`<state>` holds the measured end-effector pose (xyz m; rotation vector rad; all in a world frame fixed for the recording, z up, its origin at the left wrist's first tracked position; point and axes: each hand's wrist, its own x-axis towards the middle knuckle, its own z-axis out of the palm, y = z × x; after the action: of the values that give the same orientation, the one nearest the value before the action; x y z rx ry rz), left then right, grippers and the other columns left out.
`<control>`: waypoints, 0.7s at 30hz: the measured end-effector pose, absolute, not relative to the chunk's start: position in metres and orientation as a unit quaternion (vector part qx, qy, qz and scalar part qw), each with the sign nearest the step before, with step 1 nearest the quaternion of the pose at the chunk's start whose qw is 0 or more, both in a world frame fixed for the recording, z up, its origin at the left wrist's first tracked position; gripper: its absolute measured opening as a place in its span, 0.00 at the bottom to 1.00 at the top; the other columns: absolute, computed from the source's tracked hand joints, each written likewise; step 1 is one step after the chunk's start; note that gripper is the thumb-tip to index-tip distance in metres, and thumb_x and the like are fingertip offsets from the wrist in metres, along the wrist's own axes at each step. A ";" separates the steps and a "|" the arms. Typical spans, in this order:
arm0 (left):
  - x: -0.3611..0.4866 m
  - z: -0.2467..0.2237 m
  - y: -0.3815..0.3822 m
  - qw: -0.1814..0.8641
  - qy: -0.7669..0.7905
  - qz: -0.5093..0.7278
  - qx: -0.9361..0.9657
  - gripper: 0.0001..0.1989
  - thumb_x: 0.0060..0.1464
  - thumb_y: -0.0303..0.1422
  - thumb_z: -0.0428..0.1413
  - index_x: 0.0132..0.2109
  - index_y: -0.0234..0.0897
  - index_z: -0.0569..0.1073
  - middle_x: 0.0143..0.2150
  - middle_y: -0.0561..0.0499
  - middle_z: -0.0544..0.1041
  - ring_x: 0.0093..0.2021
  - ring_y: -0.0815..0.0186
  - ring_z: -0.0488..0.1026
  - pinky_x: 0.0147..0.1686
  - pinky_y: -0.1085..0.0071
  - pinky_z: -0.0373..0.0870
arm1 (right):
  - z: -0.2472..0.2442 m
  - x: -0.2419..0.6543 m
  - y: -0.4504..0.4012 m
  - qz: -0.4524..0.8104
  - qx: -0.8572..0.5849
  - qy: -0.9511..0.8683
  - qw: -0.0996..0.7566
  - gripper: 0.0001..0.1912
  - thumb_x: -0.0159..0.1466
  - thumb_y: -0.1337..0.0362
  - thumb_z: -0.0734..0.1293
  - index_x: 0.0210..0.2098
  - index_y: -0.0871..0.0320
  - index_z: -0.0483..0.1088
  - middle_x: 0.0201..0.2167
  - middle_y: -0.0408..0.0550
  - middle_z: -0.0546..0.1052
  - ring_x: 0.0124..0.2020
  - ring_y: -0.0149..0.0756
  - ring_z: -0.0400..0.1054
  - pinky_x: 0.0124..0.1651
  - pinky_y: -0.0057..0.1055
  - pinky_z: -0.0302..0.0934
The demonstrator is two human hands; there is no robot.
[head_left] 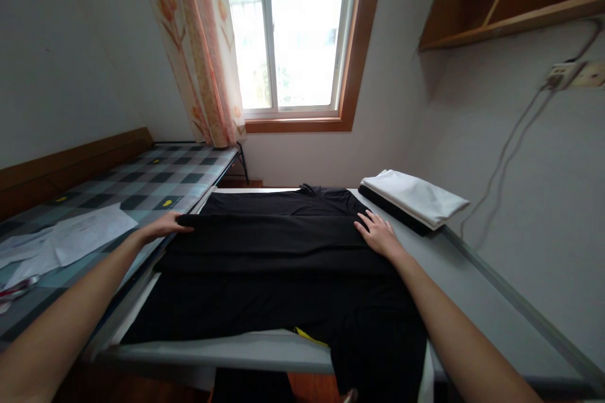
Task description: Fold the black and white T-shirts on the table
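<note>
- the pale table (501,308) took up most of the space before me, its right side set close along the wall.
- the black garment (283,245) lay spread across the table, a band of it turned over into a long fold running from side to side; at the near right, a part of it hung down past the table's front edge.
- the bed (189,160), with its checked cover, stood just beside the table on the left.
- the window (305,31) was bright in the far wall.
- the flowered curtain (208,63) hung at the window's left side.
- the wooden shelf (508,16) was fixed high on the right.
- the papers (94,233) lay loose on the bed.
- the folded white cloth (411,195) rested on the folded black cloth (394,211) at the table's far right.
- the right hand (379,234) lay on the garment's right part, fingers loosely spread; i couldn't tell whether it pinched any fabric.
- the left hand (165,225) was closed, thumb and fingers gripping the fold's left end.
- the wall socket (564,75) had a cord trailing down from it.
- the yellow strip (311,336) showed at the garment's near edge.
</note>
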<state>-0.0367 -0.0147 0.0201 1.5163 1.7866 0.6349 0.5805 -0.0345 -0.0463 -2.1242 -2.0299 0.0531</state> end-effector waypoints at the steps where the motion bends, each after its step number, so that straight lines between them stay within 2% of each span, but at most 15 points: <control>1: -0.038 0.021 -0.016 0.351 0.680 0.249 0.594 0.24 0.21 0.43 0.71 0.30 0.35 0.78 0.32 0.47 0.81 0.38 0.52 0.78 0.39 0.63 0.77 | -0.047 0.581 -0.034 0.016 -0.718 -0.688 0.103 0.31 0.69 0.47 0.49 0.66 0.53 0.59 0.69 0.51 0.55 0.68 0.48 0.49 0.67 0.52 0.45; 6: -0.033 0.029 -0.022 0.352 0.667 0.299 0.585 0.31 0.31 0.52 0.68 0.42 0.38 0.77 0.42 0.47 0.81 0.45 0.52 0.78 0.44 0.62 0.77 | -0.048 0.582 -0.033 0.019 -0.716 -0.689 0.108 0.31 0.69 0.48 0.49 0.65 0.54 0.60 0.69 0.52 0.56 0.68 0.48 0.49 0.67 0.53 0.44; 9: -0.030 0.033 -0.030 0.386 0.660 0.271 0.585 0.29 0.35 0.53 0.66 0.43 0.40 0.77 0.43 0.49 0.81 0.47 0.53 0.77 0.47 0.62 0.76 | -0.048 0.582 -0.033 0.018 -0.715 -0.691 0.106 0.31 0.69 0.48 0.49 0.65 0.54 0.59 0.68 0.52 0.56 0.68 0.47 0.49 0.67 0.52 0.44; 13: -0.032 0.036 -0.043 0.417 0.655 0.199 0.598 0.29 0.34 0.53 0.67 0.40 0.39 0.78 0.43 0.48 0.82 0.48 0.52 0.77 0.50 0.59 0.75 | -0.048 0.583 -0.033 0.017 -0.714 -0.692 0.104 0.31 0.69 0.48 0.49 0.65 0.53 0.60 0.68 0.52 0.58 0.67 0.48 0.50 0.66 0.52 0.45; 18: -0.032 0.038 -0.044 0.374 0.642 0.190 0.642 0.30 0.33 0.56 0.64 0.41 0.40 0.78 0.44 0.47 0.81 0.52 0.51 0.75 0.51 0.62 0.73 | -0.049 0.583 -0.033 0.016 -0.711 -0.694 0.108 0.31 0.69 0.48 0.49 0.65 0.54 0.61 0.67 0.52 0.58 0.67 0.49 0.51 0.66 0.52 0.46; 21: -0.027 0.045 -0.038 0.290 0.669 0.177 0.661 0.33 0.36 0.55 0.62 0.46 0.39 0.75 0.46 0.46 0.80 0.50 0.50 0.75 0.45 0.64 0.76 | -0.048 0.583 -0.033 0.015 -0.712 -0.694 0.110 0.30 0.69 0.48 0.49 0.64 0.53 0.61 0.67 0.51 0.59 0.67 0.48 0.51 0.66 0.51 0.46</control>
<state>-0.0272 -0.0376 0.0446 1.7639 1.7852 0.4710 0.5826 -0.0328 -0.0484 -2.0923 -2.0394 0.0442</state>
